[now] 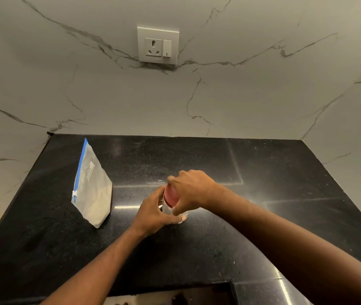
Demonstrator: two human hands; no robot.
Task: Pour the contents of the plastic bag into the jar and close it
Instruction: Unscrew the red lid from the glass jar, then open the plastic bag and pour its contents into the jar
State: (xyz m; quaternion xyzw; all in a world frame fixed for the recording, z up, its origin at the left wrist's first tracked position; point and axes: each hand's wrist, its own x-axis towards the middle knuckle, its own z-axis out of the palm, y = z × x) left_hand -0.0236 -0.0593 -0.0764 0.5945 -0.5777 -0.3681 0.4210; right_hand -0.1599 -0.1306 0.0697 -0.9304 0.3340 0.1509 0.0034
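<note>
A clear jar [166,208] with a red lid [171,195] stands upright in the middle of the black counter [263,194]. My left hand [153,213] wraps around the jar's body from the left. From above and the right, my right hand [191,191] grips the red lid, and most of the jar is hidden by both hands. A zip-lock plastic bag [93,190] with a blue seal strip and pale powder in its lower part stands upright to the left of the jar, apart from both hands.
White marble walls enclose the counter at the back, left and right. A wall socket with a switch [158,45] sits high on the back wall. At the near edge the counter has a cut-out [175,293].
</note>
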